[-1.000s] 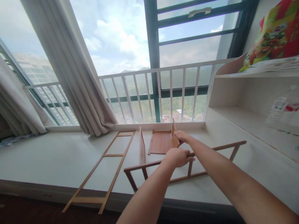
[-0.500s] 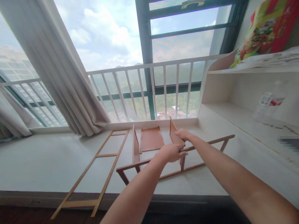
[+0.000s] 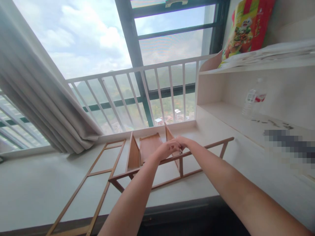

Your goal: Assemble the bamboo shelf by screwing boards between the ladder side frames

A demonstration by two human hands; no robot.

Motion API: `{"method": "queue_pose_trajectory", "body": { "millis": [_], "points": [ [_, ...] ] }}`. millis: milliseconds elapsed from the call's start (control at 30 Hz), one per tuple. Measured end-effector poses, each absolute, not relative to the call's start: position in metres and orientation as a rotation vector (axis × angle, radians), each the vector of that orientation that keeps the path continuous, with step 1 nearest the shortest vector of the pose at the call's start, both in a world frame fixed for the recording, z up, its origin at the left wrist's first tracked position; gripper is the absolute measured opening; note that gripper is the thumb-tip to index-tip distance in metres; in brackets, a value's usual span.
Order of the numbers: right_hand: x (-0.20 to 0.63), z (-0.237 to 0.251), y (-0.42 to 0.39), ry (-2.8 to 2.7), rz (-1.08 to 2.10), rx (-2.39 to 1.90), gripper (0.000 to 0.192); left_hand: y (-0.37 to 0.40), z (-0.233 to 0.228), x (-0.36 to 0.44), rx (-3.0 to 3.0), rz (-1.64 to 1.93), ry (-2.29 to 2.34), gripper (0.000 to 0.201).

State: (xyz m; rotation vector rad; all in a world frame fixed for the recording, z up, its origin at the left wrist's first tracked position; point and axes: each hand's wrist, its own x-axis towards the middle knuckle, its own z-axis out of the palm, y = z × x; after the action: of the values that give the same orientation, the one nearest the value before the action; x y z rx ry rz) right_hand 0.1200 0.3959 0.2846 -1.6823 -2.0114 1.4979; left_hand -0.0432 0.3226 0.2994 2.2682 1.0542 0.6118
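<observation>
A brown wooden side frame [image 3: 206,146] with short crosspieces stands on the white ledge, with two upright wooden panels behind it: a left panel [image 3: 133,153] and a right panel [image 3: 169,133]. My left hand [image 3: 166,149] is closed, fingers bent, at the joint between frame and right panel. Just beside it, my right hand [image 3: 183,143] is closed with its fingertips pointing down at the same joint. Whatever their fingers pinch is too small or hidden to make out. Between the panels lies a flat wooden board [image 3: 149,146], partly behind my left hand.
A second, ladder-like wooden frame [image 3: 99,172] lies at left, reaching over the front edge of the white ledge [image 3: 31,186]. Shelves at right hold a plastic bottle [image 3: 254,100], small dark pieces [image 3: 273,123] and a colourful bag [image 3: 246,32]. A grey curtain [image 3: 49,85] and white railing [image 3: 157,90] stand behind.
My right hand has left the panel's upper edge and come to the joint beside my left hand. My left hand's fingers have curled in. The view has shifted to the right.
</observation>
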Motion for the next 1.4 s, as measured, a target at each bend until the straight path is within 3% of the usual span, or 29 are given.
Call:
{"method": "queue_pose_trajectory", "body": {
  "millis": [133,300,433,500,600,667,867,1067,1400],
  "points": [
    [0.120,0.289,0.394,-2.025,1.539,-1.619,0.037,0.332,0.287,-0.045,2.128,0.583,1.005,0.032],
    [0.120,0.294,0.387,-2.047,1.530,-1.575,0.069,0.340,0.277,-0.048,2.003,0.556,0.989,0.039],
    [0.122,0.299,0.384,-2.054,1.435,-1.612,0.082,0.339,0.282,-0.046,1.932,0.492,0.974,0.042],
    [0.124,0.302,0.384,-2.026,1.323,-1.678,0.077,0.338,0.286,-0.044,1.905,0.461,0.965,0.042],
    [0.131,0.310,0.382,-1.969,1.057,-1.774,0.048,0.339,0.292,-0.043,1.881,0.423,0.953,0.041],
    [0.137,0.319,0.380,-1.952,0.847,-1.790,0.040,0.341,0.295,-0.043,1.872,0.404,0.943,0.041],
    [0.170,0.360,0.362,-2.026,0.379,-1.699,0.036,0.356,0.307,-0.041,1.889,0.253,0.905,0.050],
    [0.242,0.397,0.320,-2.076,0.135,-1.683,0.031,0.361,0.318,-0.031,2.004,0.187,0.833,0.059],
    [0.456,0.417,0.303,-1.460,-0.058,-2.421,0.036,0.355,0.320,-0.026,2.147,0.219,0.843,0.052]
  ]
}}
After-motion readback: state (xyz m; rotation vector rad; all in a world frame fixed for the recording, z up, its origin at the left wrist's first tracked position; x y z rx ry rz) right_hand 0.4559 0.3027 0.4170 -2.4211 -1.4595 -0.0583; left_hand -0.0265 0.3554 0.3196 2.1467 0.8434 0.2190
